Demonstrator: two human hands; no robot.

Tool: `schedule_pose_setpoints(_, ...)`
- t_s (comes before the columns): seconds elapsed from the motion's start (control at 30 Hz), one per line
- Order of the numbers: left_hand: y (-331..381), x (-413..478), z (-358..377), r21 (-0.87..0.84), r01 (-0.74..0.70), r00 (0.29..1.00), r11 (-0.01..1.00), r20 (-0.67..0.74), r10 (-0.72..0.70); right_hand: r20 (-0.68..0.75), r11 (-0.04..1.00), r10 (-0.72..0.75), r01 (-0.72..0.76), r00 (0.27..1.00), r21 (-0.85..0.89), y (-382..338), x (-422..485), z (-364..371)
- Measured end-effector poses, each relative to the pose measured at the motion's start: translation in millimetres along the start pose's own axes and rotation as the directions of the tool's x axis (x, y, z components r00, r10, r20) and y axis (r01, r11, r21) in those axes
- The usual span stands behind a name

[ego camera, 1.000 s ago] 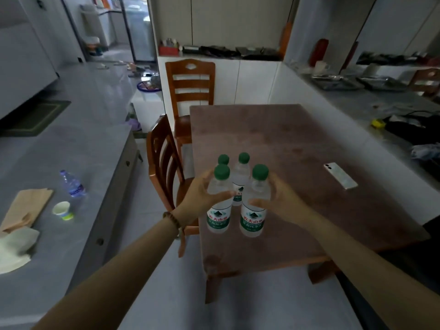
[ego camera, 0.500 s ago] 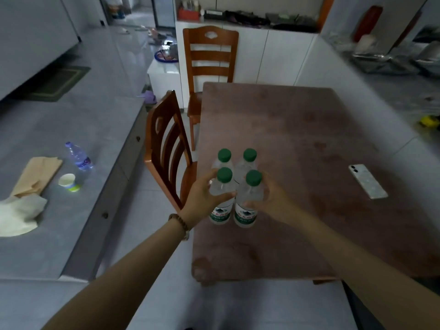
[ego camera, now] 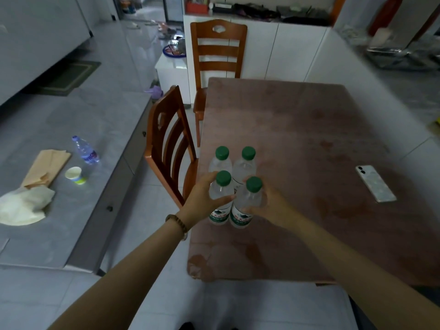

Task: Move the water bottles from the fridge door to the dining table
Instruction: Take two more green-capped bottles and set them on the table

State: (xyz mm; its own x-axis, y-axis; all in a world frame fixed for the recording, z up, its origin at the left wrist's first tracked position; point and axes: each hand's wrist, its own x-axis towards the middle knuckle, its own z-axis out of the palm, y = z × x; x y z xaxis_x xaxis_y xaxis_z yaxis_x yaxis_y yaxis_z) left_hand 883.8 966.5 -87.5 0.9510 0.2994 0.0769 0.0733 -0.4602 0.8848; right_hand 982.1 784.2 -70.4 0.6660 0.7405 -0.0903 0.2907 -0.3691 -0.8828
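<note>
Several clear water bottles [ego camera: 247, 198] with green caps stand bunched together over the near left part of the brown dining table [ego camera: 309, 139]. My left hand [ego camera: 204, 198] curls round the near left bottle [ego camera: 220, 196] from the left. My right hand [ego camera: 271, 206] wraps the near right bottle from the right. The two far bottles [ego camera: 244, 166] are pressed between my fingers behind them. Whether the bottle bases touch the tabletop I cannot tell.
A phone [ego camera: 375, 183] lies on the table's right side. One wooden chair [ego camera: 169, 144] stands at the table's left edge, another chair [ego camera: 217, 51] at its far end. The grey counter [ego camera: 95, 115] on the left holds a bottle [ego camera: 85, 151], a cup [ego camera: 75, 175] and cloths.
The bottles and both hands have come lower toward the tabletop, and the view has moved closer over the table. My grip on the bottles is the same.
</note>
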Motion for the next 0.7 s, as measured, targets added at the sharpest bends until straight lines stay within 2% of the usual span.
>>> schedule_pose_setpoints(0.13, 0, -4, -5, 0.069, -0.032, 0.999, 0.997, 0.018, 0.031, -0.011, 1.000, 0.009, -0.010, 1.000, -0.012, 3, 0, 0)
schedule_pose_setpoints(0.4, -2, -8, -7, 0.091, -0.021, 0.999, 0.996, 0.034, 0.018, -0.052, 1.000, -0.011, 0.012, 0.999, 0.015, 2, 0, 1)
schedule_pose_setpoints(0.6, 15, -10, -7, 0.114, 0.004, 1.000, 0.993, -0.003, -0.003, -0.023, 0.999, 0.034, -0.034, 0.999, -0.016, 0, -4, 4)
schedule_pose_setpoints(0.7, 31, -12, -8, 0.216, -0.104, 0.993, 0.971, -0.033, 0.114, -0.064, 0.996, 0.060, -0.064, 0.996, -0.068, 2, -19, -1)
